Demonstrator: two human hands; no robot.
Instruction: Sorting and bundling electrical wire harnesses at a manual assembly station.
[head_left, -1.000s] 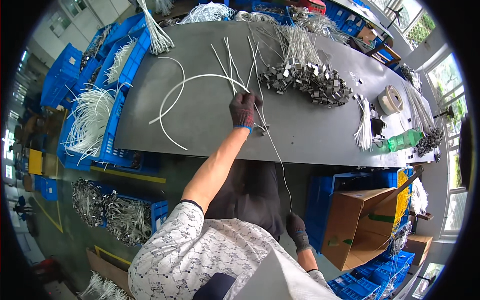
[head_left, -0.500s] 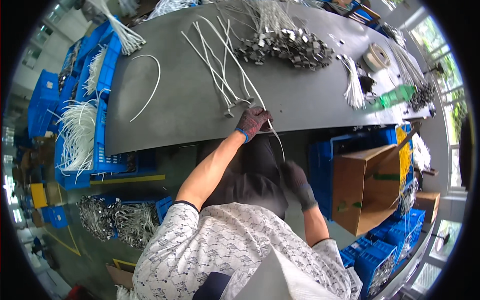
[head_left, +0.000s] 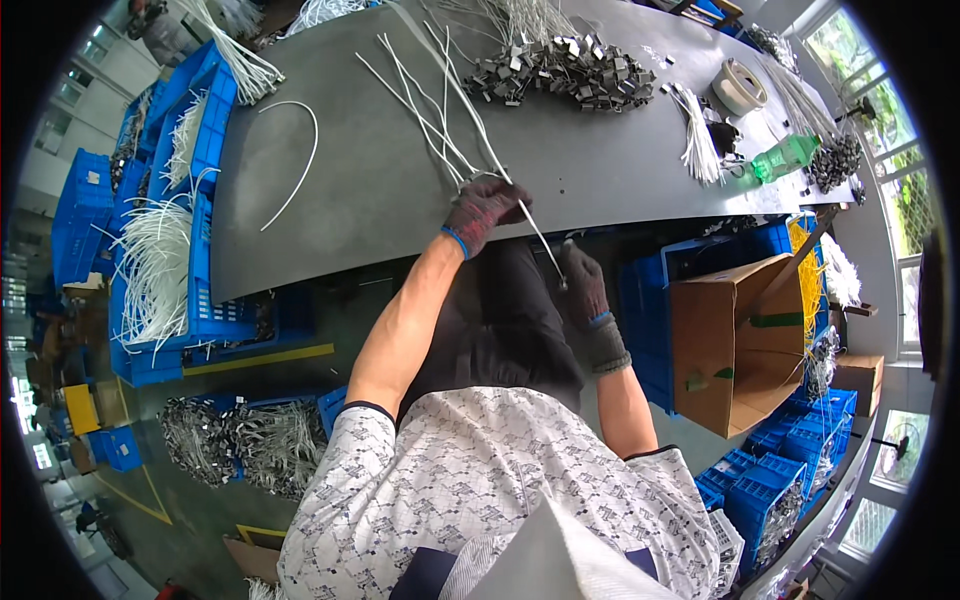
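A long white cord (head_left: 480,130) slants from the far part of the grey table, through my gloved left hand (head_left: 483,212), to a point past the near edge. My left fingers are closed round it at the edge. Its lower end, with a small knob at the tip, reaches the thumb side of my gloved right hand (head_left: 588,285), whose fingers look closed there; the exact grip is partly hidden. Several more white cords (head_left: 415,105) lie by my left hand, their near ends partly covered by it. A single curved white cord (head_left: 316,145) rests farther left.
Small dark metal blocks with wires (head_left: 565,72) are heaped at the table's far side. To the right are a white cord bundle (head_left: 700,135), a tape roll (head_left: 739,87) and a green bottle (head_left: 785,158). Blue crates (head_left: 203,240) stand left; a cardboard box (head_left: 705,345) stands right.
My right hand has moved up and away from my body, toward the table edge. My left hand has shifted slightly left, and the cord's lower part now runs straighter.
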